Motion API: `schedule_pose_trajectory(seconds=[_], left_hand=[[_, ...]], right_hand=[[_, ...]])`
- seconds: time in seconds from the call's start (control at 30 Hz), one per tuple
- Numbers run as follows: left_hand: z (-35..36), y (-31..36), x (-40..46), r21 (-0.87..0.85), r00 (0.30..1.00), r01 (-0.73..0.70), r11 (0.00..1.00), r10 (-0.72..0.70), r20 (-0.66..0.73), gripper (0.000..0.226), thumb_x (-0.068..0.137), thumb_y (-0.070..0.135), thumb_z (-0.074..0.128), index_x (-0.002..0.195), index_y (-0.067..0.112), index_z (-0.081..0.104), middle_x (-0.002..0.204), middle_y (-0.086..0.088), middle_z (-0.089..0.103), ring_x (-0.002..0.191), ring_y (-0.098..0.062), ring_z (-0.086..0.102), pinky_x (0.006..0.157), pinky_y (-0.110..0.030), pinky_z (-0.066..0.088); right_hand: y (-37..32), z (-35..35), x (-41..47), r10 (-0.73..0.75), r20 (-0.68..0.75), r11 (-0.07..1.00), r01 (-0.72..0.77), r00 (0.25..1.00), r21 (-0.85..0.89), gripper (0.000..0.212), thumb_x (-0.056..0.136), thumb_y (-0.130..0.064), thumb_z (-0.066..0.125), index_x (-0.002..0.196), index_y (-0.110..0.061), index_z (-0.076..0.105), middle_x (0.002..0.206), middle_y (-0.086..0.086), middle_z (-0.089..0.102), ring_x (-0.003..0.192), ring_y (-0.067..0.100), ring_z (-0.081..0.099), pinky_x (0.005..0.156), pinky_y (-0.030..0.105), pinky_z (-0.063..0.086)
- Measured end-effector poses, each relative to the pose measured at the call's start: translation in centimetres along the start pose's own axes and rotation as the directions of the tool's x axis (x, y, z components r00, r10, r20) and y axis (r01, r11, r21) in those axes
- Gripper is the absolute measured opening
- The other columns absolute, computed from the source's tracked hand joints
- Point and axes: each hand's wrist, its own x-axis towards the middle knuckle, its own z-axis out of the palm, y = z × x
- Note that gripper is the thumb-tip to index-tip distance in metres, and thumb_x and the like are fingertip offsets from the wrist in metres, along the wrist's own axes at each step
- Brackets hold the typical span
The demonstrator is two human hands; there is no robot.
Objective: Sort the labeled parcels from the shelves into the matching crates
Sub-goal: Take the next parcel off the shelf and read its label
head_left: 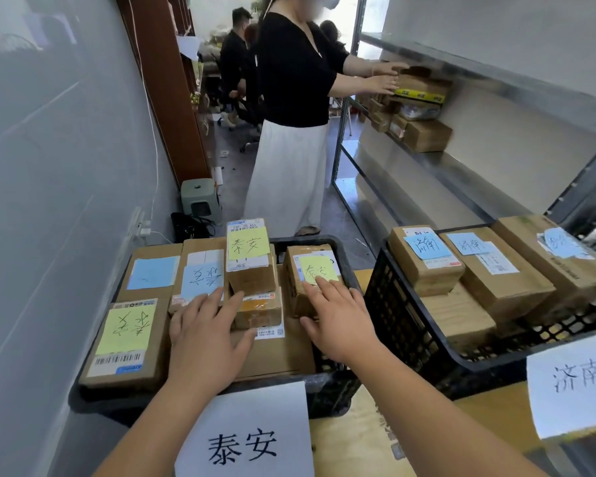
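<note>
White 泰安 sign [245, 432] nearest on black left crate [334, 373] of labeled parcels, left hand [203, 335] flat, fingers spread, grip released on the middle boxes, right hand [338, 315] likewise flat on yellow-labeled parcel [310, 280], right crate [410, 321] beside holds blue-labeled parcels.

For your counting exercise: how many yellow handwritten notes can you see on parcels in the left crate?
3. One yellow note lies on the front-left parcel, one on the tall parcel at the back, and one on the parcel under the right hand. Others may be hidden beneath.
</note>
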Motion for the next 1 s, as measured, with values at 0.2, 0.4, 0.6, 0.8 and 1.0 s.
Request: schedule_pose_trajectory(seconds=[0.2, 0.4, 0.6, 0.8, 1.0], left_hand=[[-0.7, 4.6, -1.6, 0.000, 0.999, -0.053, 0.999, 0.053, 0.000, 0.068, 0.090, 0.065, 0.051, 0.152, 0.041, 0.034, 0.163, 0.002, 0.030, 0.150, -0.024, 0.022, 0.119, -0.049, 0.016], [-1.1, 11.3, -4.7, 0.028, 0.989, -0.145, 0.989, 0.144, 0.025, 0.070, 0.092, 0.067, 0.047, 0.154, 0.041, 0.028, 0.165, 0.004, 0.025, 0.151, -0.022, 0.018, 0.120, -0.049, 0.015], [-0.2, 21.0, -8.6, 0.013, 0.958, -0.281, 0.960, 0.280, 0.055, 0.071, 0.091, 0.069, 0.046, 0.154, 0.041, 0.029, 0.165, 0.003, 0.023, 0.151, -0.024, 0.019, 0.121, -0.049, 0.018], [1.1, 31.5, -13.5, -0.021, 0.901, -0.426, 0.905, 0.426, 0.086, 0.072, 0.092, 0.070, 0.044, 0.155, 0.042, 0.024, 0.165, 0.003, 0.025, 0.152, -0.022, 0.017, 0.122, -0.049, 0.014], [2.7, 41.5, -18.0, -0.090, 0.812, -0.567, 0.819, 0.574, 0.110, 0.072, 0.092, 0.069, 0.045, 0.156, 0.042, 0.025, 0.166, 0.003, 0.022, 0.152, -0.024, 0.017, 0.121, -0.049, 0.014]], right_hand=[[1.7, -3.3, -3.6, 0.005, 0.060, 1.000, -0.005, 0.998, -0.003, 0.074, 0.100, -0.064, 0.038, 0.161, -0.038, 0.007, 0.171, -0.004, 0.012, 0.156, 0.024, 0.010, 0.124, 0.057, 0.014], [5.6, -6.8, -10.1, 0.058, 0.055, 0.996, -0.062, 0.997, 0.067, 0.075, 0.100, -0.066, 0.036, 0.161, -0.040, 0.002, 0.171, -0.007, 0.007, 0.157, 0.021, 0.004, 0.125, 0.057, 0.010], [12.2, -9.9, -18.9, 0.160, -0.011, 0.986, -0.159, 0.987, 0.056, 0.074, 0.099, -0.066, 0.035, 0.162, -0.035, 0.009, 0.170, -0.003, 0.014, 0.155, 0.027, 0.015, 0.123, 0.058, 0.016], [19.7, -12.0, -29.0, 0.325, 0.004, 0.944, -0.325, 0.946, 0.054, 0.075, 0.101, -0.067, 0.033, 0.163, -0.036, 0.004, 0.171, -0.005, 0.009, 0.157, 0.025, 0.006, 0.124, 0.057, 0.009], [26.5, -13.7, -39.6, 0.511, -0.036, 0.859, -0.509, 0.859, 0.056, 0.074, 0.101, -0.066, 0.034, 0.163, -0.035, 0.008, 0.171, -0.004, 0.012, 0.157, 0.025, 0.010, 0.124, 0.056, 0.015]])
